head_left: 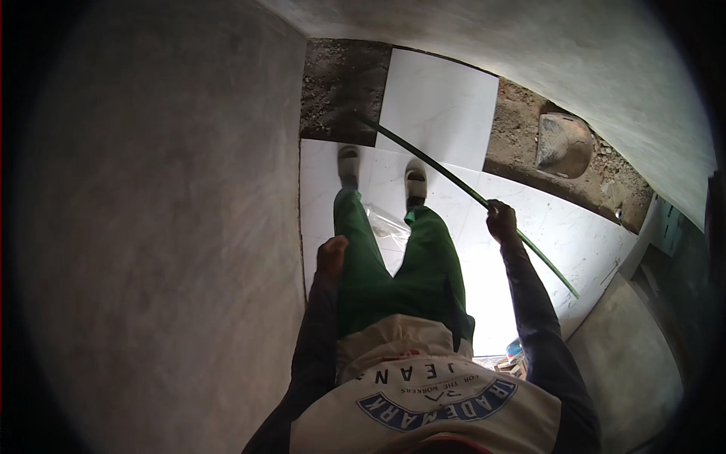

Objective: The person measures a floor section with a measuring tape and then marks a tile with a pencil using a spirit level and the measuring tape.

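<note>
Head view: right hand (501, 221) clamped round long, thin green pole (435, 166), slanting over glossy white square floor tiles (439, 106). Probably light, stiff, maybe slick; hold near middle for balance. Left hand (331, 256) curled, can't tell if gripping.

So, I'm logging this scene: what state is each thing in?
right hand, closed around green rod
left hand, nothing visible in it; closure unclear
green rod, held slanted
white tiles, laid beside bare ground
clear plastic, crumpled on white tiles
curved pan, on bare ground
slippers, worn
</note>
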Demonstrator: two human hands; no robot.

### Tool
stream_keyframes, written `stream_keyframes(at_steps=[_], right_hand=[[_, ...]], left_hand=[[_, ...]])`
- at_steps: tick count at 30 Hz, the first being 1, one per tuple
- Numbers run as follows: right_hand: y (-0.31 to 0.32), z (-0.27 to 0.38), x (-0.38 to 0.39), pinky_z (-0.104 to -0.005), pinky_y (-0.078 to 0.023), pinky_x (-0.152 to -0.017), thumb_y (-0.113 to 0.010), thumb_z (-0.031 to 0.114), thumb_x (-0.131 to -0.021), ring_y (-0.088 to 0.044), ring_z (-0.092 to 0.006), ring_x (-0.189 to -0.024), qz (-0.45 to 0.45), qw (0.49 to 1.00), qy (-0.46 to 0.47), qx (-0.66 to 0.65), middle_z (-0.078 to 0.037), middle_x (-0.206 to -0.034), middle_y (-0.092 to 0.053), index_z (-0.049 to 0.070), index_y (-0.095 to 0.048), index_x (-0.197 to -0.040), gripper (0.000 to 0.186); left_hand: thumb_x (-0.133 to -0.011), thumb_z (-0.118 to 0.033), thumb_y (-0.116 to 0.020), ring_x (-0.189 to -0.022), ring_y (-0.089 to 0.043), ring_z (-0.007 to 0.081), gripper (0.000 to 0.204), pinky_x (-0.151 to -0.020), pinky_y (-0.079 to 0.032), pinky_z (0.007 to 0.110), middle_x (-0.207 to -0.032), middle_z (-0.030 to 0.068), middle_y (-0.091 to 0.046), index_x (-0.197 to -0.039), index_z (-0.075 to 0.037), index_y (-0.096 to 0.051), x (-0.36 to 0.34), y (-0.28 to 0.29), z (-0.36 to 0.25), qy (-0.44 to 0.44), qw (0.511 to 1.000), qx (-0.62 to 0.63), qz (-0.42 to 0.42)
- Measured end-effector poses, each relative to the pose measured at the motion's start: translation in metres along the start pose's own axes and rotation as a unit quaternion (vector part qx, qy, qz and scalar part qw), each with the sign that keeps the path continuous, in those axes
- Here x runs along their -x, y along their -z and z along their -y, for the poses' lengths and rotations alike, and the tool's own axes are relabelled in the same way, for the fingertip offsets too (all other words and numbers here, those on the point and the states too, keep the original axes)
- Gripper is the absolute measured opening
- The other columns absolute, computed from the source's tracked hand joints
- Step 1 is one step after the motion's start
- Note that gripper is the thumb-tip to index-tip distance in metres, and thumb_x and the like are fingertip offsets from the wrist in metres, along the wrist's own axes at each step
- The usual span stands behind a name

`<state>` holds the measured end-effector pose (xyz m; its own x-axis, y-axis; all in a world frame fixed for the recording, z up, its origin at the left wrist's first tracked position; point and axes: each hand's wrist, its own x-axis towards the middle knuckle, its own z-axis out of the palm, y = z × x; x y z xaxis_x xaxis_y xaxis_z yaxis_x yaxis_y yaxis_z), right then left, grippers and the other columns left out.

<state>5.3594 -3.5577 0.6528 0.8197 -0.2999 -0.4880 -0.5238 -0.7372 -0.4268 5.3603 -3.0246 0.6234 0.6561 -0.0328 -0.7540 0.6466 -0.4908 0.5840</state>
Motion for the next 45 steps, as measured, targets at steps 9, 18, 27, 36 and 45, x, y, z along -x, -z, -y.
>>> stream_keyframes(at_steps=[9, 18, 27, 36, 45], right_hand=[[-0.114, 0.032, -0.127, -0.0489, -0.055, -0.087, -0.052, 0.016, -0.1, -0.07, -0.0414, -0.096, 0.018, 0.996, 0.042, 0.079, -0.019, -0.1, -0.074, 0.007, -0.075, -0.104, 0.025], [-0.303, 0.003, -0.33, -0.0535, -0.054, -0.079, -0.05, 0.008, -0.097, -0.068, -0.0436, -0.086, 0.032, 0.986, 0.143, 0.075, -0.021, -0.091, -0.07, 0.005, -0.073, -0.104, 0.023], [-0.363, -0.105, -0.541, -0.0449, -0.055, -0.088, -0.061, 0.008, -0.097, -0.069, -0.0432, -0.1, -0.12, 0.98, 0.158, 0.031, -0.022, -0.104, -0.072, 0.001, -0.072, -0.102, 0.014], [-0.352, -0.089, -0.673, -0.0491, -0.052, -0.085, -0.06, 0.013, -0.1, -0.067, -0.0436, -0.095, -0.228, 0.951, 0.19, 0.089, -0.019, -0.098, -0.069, 0.003, -0.071, -0.104, 0.015], [-0.357, -0.057, -0.751, -0.0524, -0.053, -0.091, -0.062, 0.022, -0.098, -0.066, -0.0393, -0.103, -0.265, 0.926, 0.13, 0.237, -0.016, -0.106, -0.069, 0.012, -0.077, -0.11, 0.021]], left_hand=[[-0.098, -0.042, -0.071, -0.116, -0.069, 0.0237, 0.062, -0.098, -0.052, 0.035, -0.129, 0.0147, -0.071, -0.144, -0.002, -0.057, -0.273, -0.061, -0.031, 0.043, 0.955, 0.16, 0.245], [-0.104, -0.028, -0.062, -0.098, -0.067, 0.0164, 0.028, -0.082, -0.051, 0.03, -0.113, 0.0081, -0.067, -0.119, -0.005, -0.06, -0.562, -0.098, -0.009, 0.129, 0.896, 0.375, 0.197], [-0.103, -0.02, -0.066, -0.103, -0.066, 0.0182, 0.022, -0.073, -0.051, 0.027, -0.109, 0.0068, -0.064, -0.118, -0.005, -0.061, -0.801, -0.078, -0.034, -0.041, 0.923, 0.362, 0.119], [-0.102, -0.02, -0.068, -0.096, -0.07, 0.0192, 0.03, -0.07, -0.054, 0.026, -0.108, 0.0086, -0.07, -0.127, -0.006, -0.06, -0.937, -0.051, -0.061, -0.146, 0.893, 0.417, 0.082], [-0.099, -0.016, -0.07, -0.095, -0.072, 0.0149, 0.026, -0.068, -0.055, 0.022, -0.104, 0.0036, -0.072, -0.122, -0.007, -0.062, -1.018, -0.012, -0.045, -0.134, 0.87, 0.469, 0.076]])
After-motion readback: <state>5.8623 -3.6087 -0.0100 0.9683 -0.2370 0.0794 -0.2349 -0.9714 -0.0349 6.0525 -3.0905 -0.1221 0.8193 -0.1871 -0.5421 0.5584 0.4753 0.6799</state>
